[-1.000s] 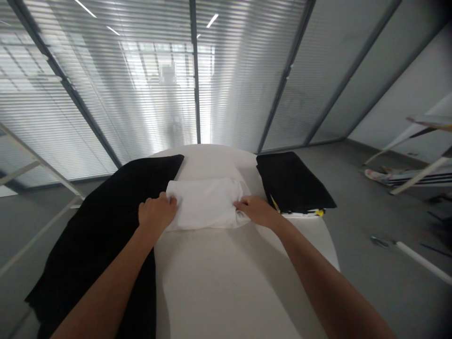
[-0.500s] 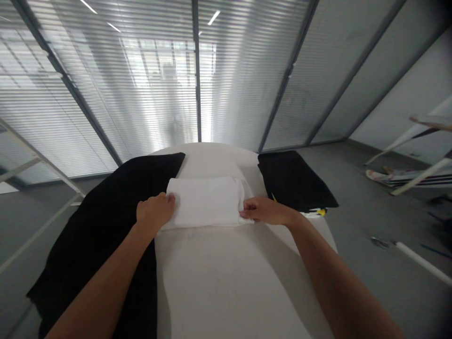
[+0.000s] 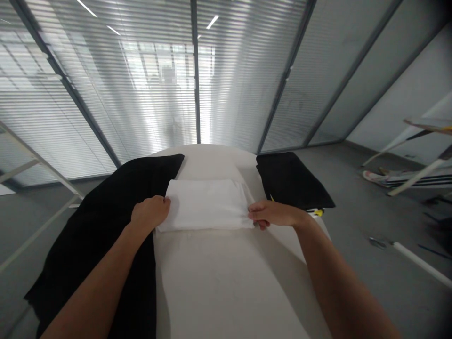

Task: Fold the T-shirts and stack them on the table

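A folded white cloth (image 3: 206, 205) lies across the middle of a white table (image 3: 219, 282). My left hand (image 3: 149, 213) is closed on the cloth's left end. At the cloth's right end my right hand (image 3: 271, 213) is closed, pinching its near right corner. Both forearms reach in from the bottom of the view.
A large black cloth (image 3: 102, 226) drapes over the table's left side. A folded black cloth (image 3: 291, 179) lies at the right, with a white and yellow item (image 3: 314, 212) under its near edge. Glass walls with blinds stand behind. White table legs (image 3: 413, 176) and clutter lie on the grey floor at right.
Both hands slid outward and toward me along the white cloth, from its middle edges to its near corners. The cloth now lies flatter and wider.
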{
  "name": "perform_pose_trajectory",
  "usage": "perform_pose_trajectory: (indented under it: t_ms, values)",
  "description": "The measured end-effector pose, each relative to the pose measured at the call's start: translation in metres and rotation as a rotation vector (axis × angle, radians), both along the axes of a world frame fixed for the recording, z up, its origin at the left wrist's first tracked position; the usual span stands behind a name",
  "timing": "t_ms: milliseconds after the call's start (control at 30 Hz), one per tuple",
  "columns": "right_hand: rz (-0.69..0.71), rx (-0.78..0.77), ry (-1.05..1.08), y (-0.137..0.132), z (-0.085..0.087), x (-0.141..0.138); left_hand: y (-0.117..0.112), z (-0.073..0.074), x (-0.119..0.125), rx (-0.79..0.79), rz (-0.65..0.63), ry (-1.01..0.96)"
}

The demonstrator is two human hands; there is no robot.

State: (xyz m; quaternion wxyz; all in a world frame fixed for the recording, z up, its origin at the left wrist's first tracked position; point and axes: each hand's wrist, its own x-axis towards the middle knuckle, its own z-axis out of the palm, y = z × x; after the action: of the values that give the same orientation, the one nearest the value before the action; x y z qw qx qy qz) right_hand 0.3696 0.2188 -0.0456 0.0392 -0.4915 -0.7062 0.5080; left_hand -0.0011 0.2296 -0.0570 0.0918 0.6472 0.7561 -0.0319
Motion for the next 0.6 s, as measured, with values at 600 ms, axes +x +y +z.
perform_pose_trajectory:
  t_ms: [600]
  values:
    - [-0.768,0.597,-0.256,0.048,-0.042,-0.043,0.018,-0.015,0.003,0.205,0.009,-0.217]
